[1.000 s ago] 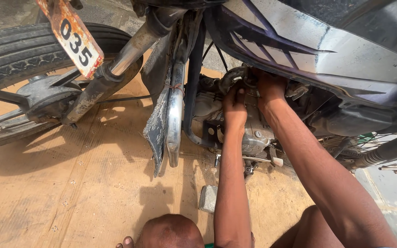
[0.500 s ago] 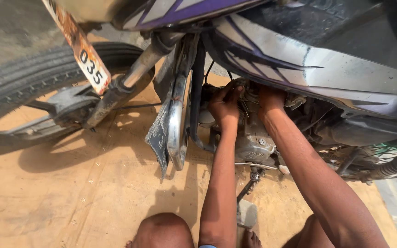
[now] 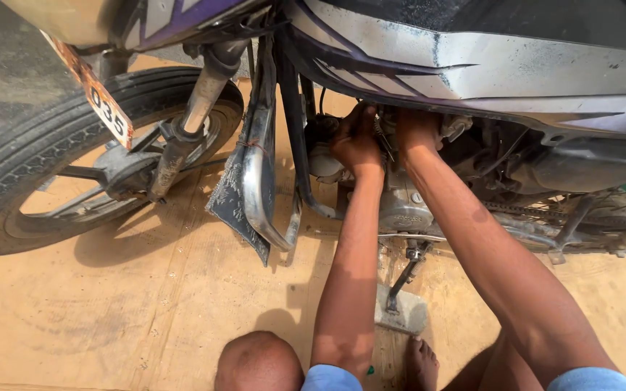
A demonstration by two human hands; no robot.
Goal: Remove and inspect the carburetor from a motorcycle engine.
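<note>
A person seated on a sheet of brown cardboard (image 3: 110, 311) reaches both bare arms up under a motorcycle, seen from above through a head-worn camera. The left hand (image 3: 356, 141), at upper centre of the frame, is curled against the top of the engine (image 3: 400, 206), its fingers bent around a dark part there; what exactly it grips is hidden in shadow. The right hand (image 3: 418, 127), just beside it to the right, is pushed up beneath the silver and purple side fairing (image 3: 516, 61), its fingers out of sight, so how far open it is cannot be told. The grey engine casing sits at the centre of the frame, directly below both hands, between the curved chrome leg guard (image 3: 255, 188) on the left and the drive chain (image 3: 545, 217) on the right. A side stand (image 3: 403, 279) drops from under the engine onto a small grey block (image 3: 400, 315) resting on the cardboard. The front wheel (image 3: 45, 159) fills the left of the frame, with the fork leg (image 3: 190, 119) running down to its hub and a rusted number plate (image 3: 96, 94) hanging in front of the tyre. At the bottom edge, the person's knee (image 3: 259, 362) and a bare foot (image 3: 422, 362) show.
</note>
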